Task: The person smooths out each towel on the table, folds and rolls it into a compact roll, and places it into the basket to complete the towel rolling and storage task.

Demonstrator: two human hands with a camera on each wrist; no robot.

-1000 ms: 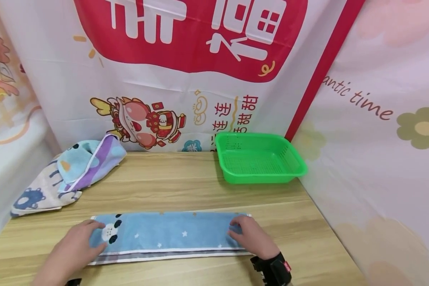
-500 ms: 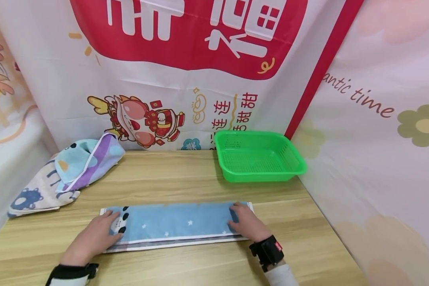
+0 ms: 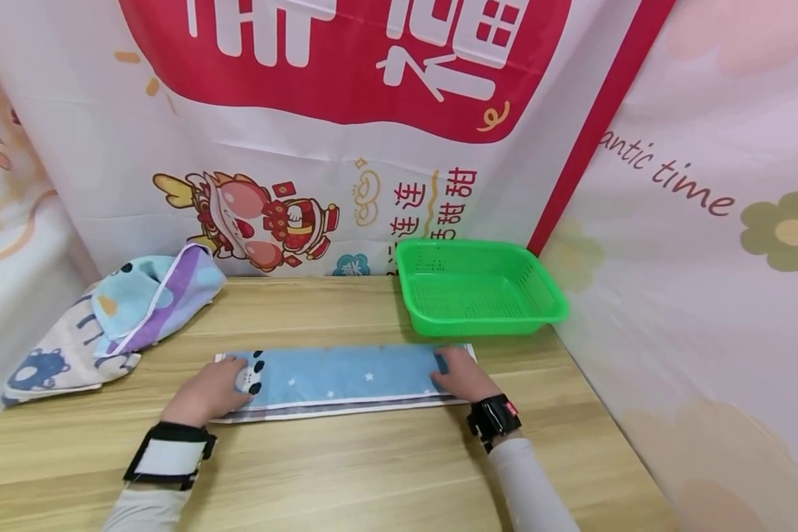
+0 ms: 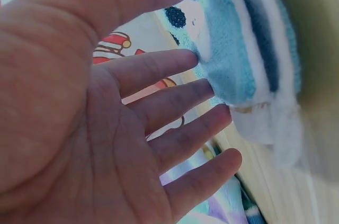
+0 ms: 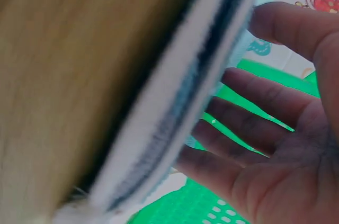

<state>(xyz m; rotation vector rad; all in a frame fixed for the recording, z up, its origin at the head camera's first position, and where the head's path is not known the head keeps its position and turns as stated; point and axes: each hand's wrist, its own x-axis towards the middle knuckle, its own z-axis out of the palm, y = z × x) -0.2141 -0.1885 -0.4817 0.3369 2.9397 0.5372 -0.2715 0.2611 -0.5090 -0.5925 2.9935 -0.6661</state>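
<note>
A light blue towel (image 3: 346, 375) with white stars and a panda face lies folded into a long strip on the table. On its left end rest the fingertips of my left hand (image 3: 206, 393). My right hand (image 3: 467, 375) touches the right end the same way. In the left wrist view, the left hand's spread, nearly straight fingers (image 4: 169, 97) meet the towel's layered edge (image 4: 233, 49). The right wrist view has the right fingers (image 5: 243, 113) extended against the white-bordered folds (image 5: 175, 91), with thumb and fingers apart.
A green plastic basket (image 3: 479, 325) stands at the back right, against the printed cloth backdrop (image 3: 346, 162). Two crumpled towels, a purple-striped blue one (image 3: 173, 295) and a beige one with blue bears (image 3: 46, 366), lie at the back left on the wooden table (image 3: 332, 473).
Both hands and the blue towel have moved away from me toward the back of the table, the left end also shifting right. The basket and crumpled towels stay put.
</note>
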